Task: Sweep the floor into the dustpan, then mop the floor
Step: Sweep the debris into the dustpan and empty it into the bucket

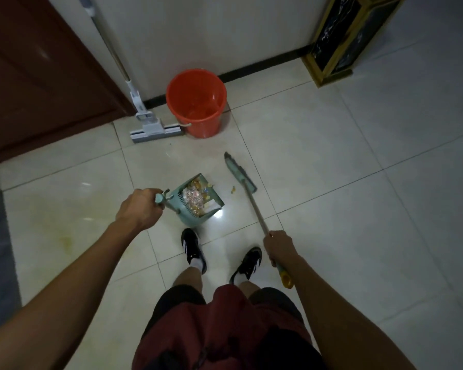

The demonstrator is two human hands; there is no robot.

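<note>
Sweep approx. done: teal plastic dustpan (198,200), loaded w/ wrappers, is being held on the tile floor (332,156) by left hand (139,208), clamped on its handle. Green-headed broom (239,172) is being gripped by right hand (280,248); one yellow scrap (233,190) remaining btwn. Mopping not started: grey-white sponge mop (155,128) and orange plastic bucket (197,102) are being left at the wall.
</note>
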